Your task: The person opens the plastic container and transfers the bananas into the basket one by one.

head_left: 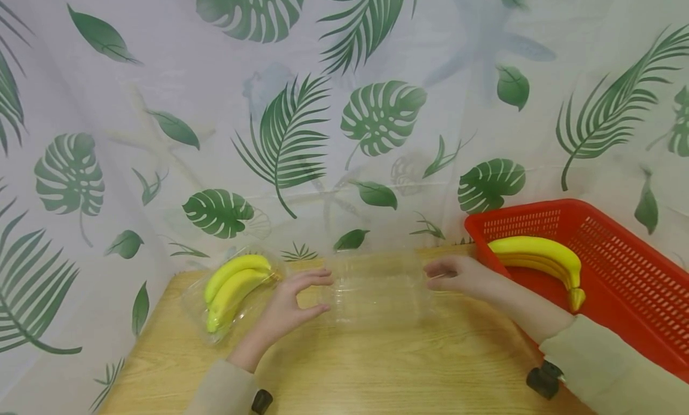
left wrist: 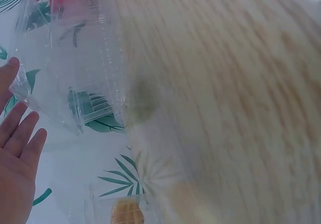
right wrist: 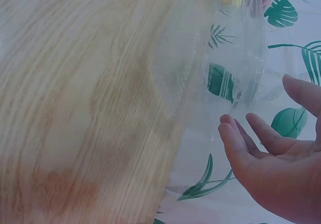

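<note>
A clear plastic box stands on the table between my two hands, its see-through walls hard to make out in the head view. On its left side is my left hand, thumb and fingers spread apart at the edge. My right hand is at the other side, fingers loosely bent. In the left wrist view the left hand lies close along the box; whether it touches I cannot tell. The right wrist view has the right hand with fingertips just below the box, fingers unclosed.
Left of the left hand, yellow bananas lie in another clear plastic container. A red perforated basket on the right holds a bunch of bananas. Behind the wooden table hangs a leaf-patterned sheet.
</note>
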`<move>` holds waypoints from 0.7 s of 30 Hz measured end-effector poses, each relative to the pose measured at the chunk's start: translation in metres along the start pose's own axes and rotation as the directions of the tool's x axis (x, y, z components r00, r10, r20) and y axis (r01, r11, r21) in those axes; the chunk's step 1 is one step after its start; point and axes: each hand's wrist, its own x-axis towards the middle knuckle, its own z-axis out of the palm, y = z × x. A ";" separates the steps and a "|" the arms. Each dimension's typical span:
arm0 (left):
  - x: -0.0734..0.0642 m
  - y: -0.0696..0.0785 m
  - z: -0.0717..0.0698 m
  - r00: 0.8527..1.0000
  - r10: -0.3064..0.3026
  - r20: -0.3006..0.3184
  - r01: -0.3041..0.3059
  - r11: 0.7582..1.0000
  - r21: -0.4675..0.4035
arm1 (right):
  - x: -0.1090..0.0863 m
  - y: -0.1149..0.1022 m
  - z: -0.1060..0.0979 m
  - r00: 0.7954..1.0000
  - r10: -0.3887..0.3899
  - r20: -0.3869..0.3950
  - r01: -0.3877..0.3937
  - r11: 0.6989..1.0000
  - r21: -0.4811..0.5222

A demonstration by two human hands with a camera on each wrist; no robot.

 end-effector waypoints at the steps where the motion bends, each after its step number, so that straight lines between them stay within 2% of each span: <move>1: 0.000 -0.001 0.001 1.000 0.003 0.004 -0.003 1.000 0.007 | 0.000 0.000 0.001 1.000 0.000 0.000 0.000 1.000 -0.001; 9: 0.003 -0.005 0.007 0.998 0.052 0.019 -0.053 0.993 0.104 | 0.006 0.005 0.006 1.000 -0.006 -0.008 0.006 1.000 -0.012; 13: 0.004 -0.004 0.011 0.999 0.030 0.025 -0.033 0.991 0.132 | 0.009 0.006 0.008 1.000 -0.005 -0.014 0.005 1.000 -0.019; 21: 0.003 -0.003 0.015 1.000 -0.018 0.011 0.015 0.985 0.169 | 0.014 0.008 0.009 0.998 0.056 -0.023 -0.056 0.998 -0.028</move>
